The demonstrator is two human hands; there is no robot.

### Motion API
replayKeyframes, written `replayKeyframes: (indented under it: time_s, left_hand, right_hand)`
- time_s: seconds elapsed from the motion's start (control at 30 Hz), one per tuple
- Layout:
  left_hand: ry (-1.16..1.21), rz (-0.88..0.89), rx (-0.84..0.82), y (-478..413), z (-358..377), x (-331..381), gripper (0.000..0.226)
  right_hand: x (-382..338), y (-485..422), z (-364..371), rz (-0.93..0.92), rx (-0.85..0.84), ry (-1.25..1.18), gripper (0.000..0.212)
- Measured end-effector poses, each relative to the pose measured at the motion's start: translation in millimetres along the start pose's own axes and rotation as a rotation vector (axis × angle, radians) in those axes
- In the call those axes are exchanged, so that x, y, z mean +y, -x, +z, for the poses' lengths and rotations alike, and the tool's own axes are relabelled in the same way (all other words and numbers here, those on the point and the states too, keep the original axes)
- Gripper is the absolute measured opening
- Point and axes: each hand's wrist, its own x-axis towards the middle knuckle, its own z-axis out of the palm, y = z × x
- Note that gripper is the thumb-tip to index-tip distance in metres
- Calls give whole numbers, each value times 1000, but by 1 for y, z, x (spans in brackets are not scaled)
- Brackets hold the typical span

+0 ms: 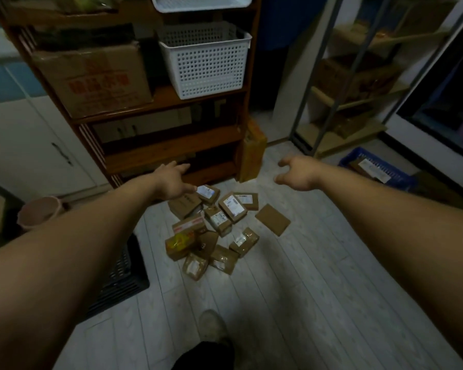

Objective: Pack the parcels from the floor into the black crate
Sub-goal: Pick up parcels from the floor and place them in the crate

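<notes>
On the pale floor (305, 276), parcels (217, 225) lie heaped just below the left grip (171, 182) and right grip (296, 173), both slack, empty.

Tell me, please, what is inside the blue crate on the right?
One brown parcel with a white label shows inside the blue crate; anything beneath it is covered.

Nothing here can be read for certain. At ten o'clock, the big brown cardboard box (91, 78) on the wooden shelf (171, 150) carries a row of large red characters (99, 85), too blurred to make out. At twelve o'clock, the small brown cardboard parcels (214, 225) on the floor (305, 263) bear white printed shipping labels (231, 205), their print too small to read.
</notes>
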Motion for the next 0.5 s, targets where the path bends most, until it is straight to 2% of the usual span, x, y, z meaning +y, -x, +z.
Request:
replayKeyframes:
  time_s: [0.23,0.33,0.43,0.5]
  left_hand:
    - [128,-38,-121,-100,11,15,72]
    - [192,-15,-193,-129,27,22,64]
    - [202,-22,-276,-145,50,18,75]
    - [232,-98,-314,-157,69,7,63]
  right_hand:
    - [45,-85,18,72,-103,-57,64]
    - [71,-116,27,117,-169,-102,66]
    - [86,-152,49,118,-271,-110,67]
    - [87,-179,72,70,-335,-88,63]
